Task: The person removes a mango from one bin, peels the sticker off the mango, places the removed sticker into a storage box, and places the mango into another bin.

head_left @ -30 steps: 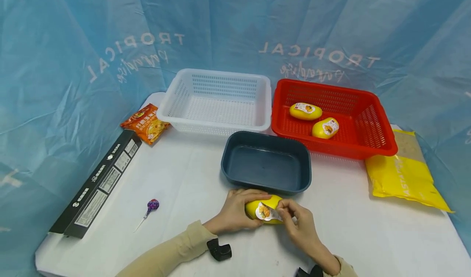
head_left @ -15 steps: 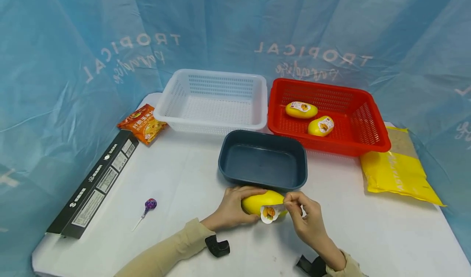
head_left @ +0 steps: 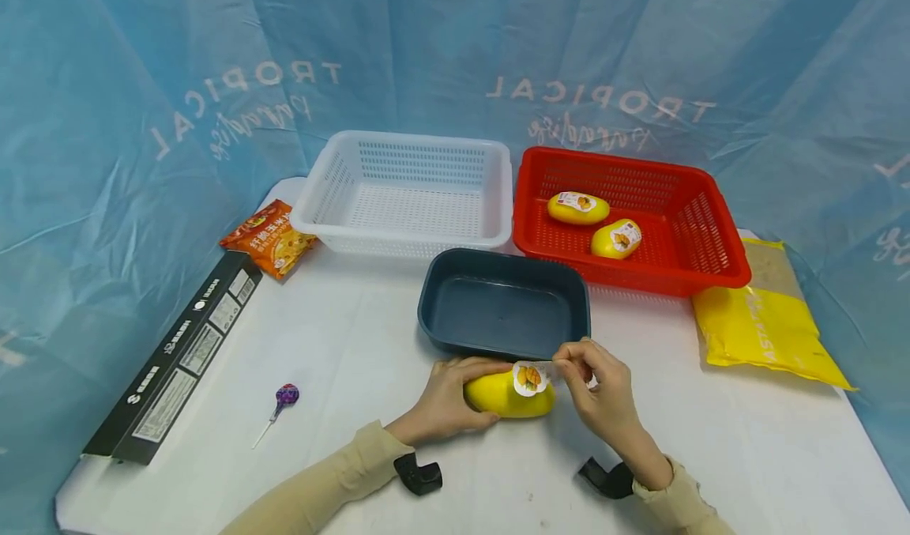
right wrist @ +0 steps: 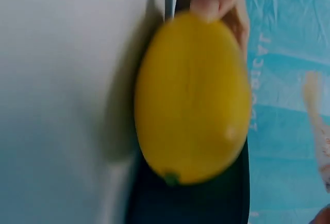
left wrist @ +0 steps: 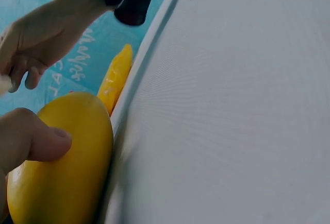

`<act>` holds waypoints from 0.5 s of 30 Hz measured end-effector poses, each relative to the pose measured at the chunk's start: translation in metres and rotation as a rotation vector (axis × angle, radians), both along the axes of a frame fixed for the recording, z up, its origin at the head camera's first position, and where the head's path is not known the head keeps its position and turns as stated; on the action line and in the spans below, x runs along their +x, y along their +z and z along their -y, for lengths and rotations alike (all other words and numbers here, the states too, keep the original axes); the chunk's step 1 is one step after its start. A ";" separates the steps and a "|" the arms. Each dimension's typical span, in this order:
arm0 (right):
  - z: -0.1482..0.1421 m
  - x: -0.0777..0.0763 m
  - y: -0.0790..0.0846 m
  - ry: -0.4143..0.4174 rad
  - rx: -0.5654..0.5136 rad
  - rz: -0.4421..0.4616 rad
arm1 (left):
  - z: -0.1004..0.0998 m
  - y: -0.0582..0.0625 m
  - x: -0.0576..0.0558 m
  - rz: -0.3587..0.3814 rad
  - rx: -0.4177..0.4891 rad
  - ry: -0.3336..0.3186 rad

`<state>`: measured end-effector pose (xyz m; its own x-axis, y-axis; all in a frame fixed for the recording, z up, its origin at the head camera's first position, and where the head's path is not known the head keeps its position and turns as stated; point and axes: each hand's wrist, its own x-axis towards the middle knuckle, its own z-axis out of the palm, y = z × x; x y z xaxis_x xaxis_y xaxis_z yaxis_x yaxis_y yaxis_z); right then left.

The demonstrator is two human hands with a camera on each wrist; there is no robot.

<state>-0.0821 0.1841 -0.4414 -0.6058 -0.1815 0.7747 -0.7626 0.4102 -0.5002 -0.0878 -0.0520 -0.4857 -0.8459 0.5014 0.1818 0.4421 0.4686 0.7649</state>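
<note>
A smooth yellow mango lies on the white table just in front of the dark blue tub. My left hand grips its left end, and in the left wrist view the thumb presses on its skin. To the right, my right hand pinches the end of a white sticker with a fruit picture. In the right wrist view that sticker hangs apart from the mango, whose visible side is bare with a small green spot at one end.
Two stickered mangoes lie in the red basket, beside a white basket. A yellow bag is at right. An orange snack packet, a long black box and a purple lollipop lie at left.
The sticker has come away from the mango's skin as my right hand pulled it up and to the right. My left hand keeps its grip on the mango.
</note>
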 end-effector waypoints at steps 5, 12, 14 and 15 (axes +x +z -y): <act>-0.004 -0.015 0.009 -0.133 0.106 -0.039 | 0.001 0.001 0.000 -0.003 -0.007 0.001; -0.011 -0.037 0.017 -0.207 0.205 -0.081 | 0.001 0.002 0.001 0.018 -0.005 0.002; -0.013 -0.043 0.019 -0.221 0.233 -0.078 | 0.001 0.002 0.001 0.017 -0.004 0.004; -0.014 -0.046 0.020 -0.231 0.247 -0.073 | 0.000 0.002 0.001 0.017 -0.004 0.004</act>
